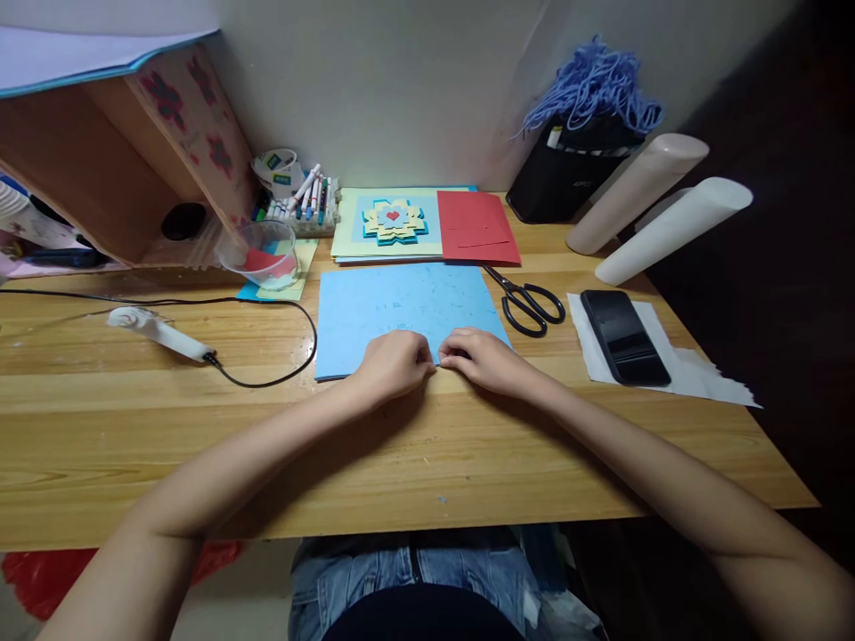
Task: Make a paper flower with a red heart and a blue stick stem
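A blue sheet [401,294] with faint marks lies flat on the table in front of me. At its near edge, my left hand [397,361] is closed, thumb and fingertips pinched together. My right hand [482,358] pinches in the same way just beside it, the fingertips of both hands almost meeting. A tiny dark bit shows between the fingertips, too small to name. Black-handled scissors [527,303] lie right of the sheet, their blade tips close to its far right corner.
Behind the sheet lie a layered paper flower [394,219] and red paper [474,227]. At left are a corded white glue gun [160,334], a clear plastic cup [260,254], markers [311,198] and a cardboard box [193,133]. A phone [624,338] and two paper rolls [674,231] stand right.
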Demonstrator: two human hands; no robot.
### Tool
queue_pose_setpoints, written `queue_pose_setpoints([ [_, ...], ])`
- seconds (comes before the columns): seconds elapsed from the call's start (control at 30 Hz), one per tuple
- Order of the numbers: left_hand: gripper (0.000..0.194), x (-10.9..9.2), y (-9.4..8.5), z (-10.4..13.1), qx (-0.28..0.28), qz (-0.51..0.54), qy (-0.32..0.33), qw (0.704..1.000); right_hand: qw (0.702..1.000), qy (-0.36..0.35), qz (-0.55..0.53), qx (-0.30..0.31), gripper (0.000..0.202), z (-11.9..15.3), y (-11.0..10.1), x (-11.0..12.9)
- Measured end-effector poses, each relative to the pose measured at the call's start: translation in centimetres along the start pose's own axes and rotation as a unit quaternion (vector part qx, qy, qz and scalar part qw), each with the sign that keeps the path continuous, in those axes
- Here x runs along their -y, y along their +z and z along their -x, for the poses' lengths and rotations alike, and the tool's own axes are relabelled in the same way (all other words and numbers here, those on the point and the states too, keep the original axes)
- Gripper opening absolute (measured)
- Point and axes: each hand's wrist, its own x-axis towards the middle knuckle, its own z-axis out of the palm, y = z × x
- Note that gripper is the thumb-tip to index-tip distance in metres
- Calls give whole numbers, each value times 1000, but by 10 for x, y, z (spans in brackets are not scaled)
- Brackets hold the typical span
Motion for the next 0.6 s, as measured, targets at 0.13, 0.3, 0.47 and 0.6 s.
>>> queue_pose_setpoints([
  [0.13,16,-5,3,-7,4,-4,-10,1000,999,21,-27,0,7,1,-3,-5],
  [0.3,17,-2,1,-16,3,4,-33,999,996,57,-53,-34,12,10,-10,-18],
  [0.47,37,2,-6,-28,20,-30,-44,998,994,106,-37,-18,13,9,-19,-21],
  [0.6,25,0,-8,-30,44,-23,-24,998,995,95,-15,12,12,5,-23,-21],
])
